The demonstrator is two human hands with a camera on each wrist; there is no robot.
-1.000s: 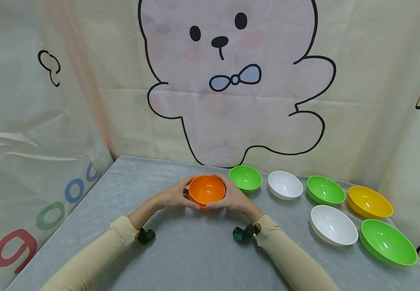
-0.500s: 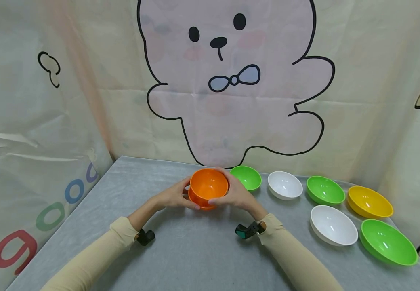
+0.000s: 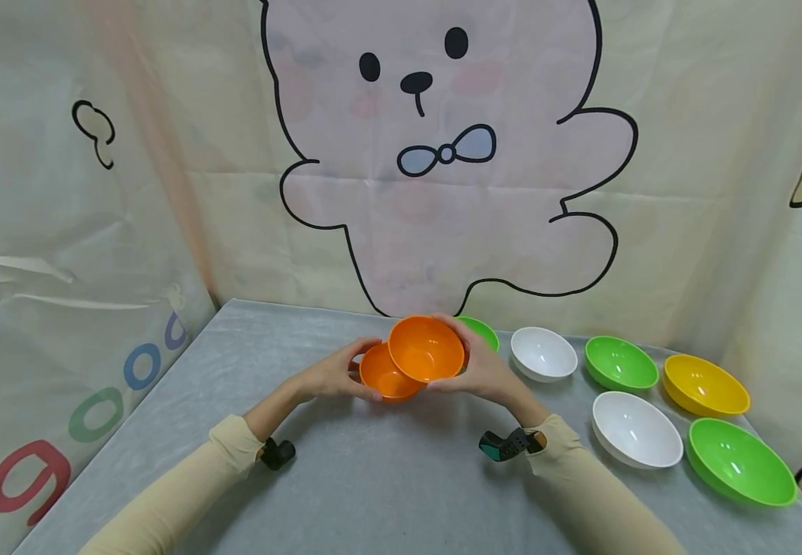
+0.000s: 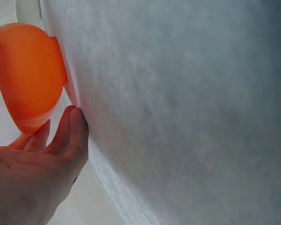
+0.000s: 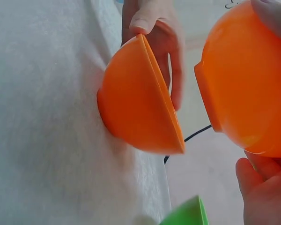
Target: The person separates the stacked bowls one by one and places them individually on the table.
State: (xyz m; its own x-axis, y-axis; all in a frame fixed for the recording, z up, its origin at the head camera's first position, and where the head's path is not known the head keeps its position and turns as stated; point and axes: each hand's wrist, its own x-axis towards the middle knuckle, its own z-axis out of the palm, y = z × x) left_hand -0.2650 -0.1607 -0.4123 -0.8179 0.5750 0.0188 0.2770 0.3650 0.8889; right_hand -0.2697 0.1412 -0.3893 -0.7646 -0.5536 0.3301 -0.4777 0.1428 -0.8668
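Note:
Two orange bowls overlap in the head view. The right hand (image 3: 487,368) grips the upper orange bowl (image 3: 426,347) by its side, thumb at the near rim and fingers at the far side. In the right wrist view, this raised bowl (image 5: 253,84) is off the table and apart from the other. The left hand (image 3: 335,373) holds the lower orange bowl (image 3: 382,375), which stands on the table. Its thumb lies at the rim of that bowl (image 5: 136,98) in the right wrist view. Part of the lower bowl's inside is hidden by the upper one.
A small green bowl (image 3: 482,333) stands just behind the right hand, partly covered. Rightward along the grey table (image 3: 359,478) stand a white bowl (image 3: 544,354), a green bowl (image 3: 621,364) and a yellow bowl (image 3: 706,385). Nearer are another white bowl (image 3: 637,430) and a large green bowl (image 3: 741,462).
The right hand has lifted one orange bowl out of the other and moved it to the right. The left hand and the lower bowl have stayed in place.

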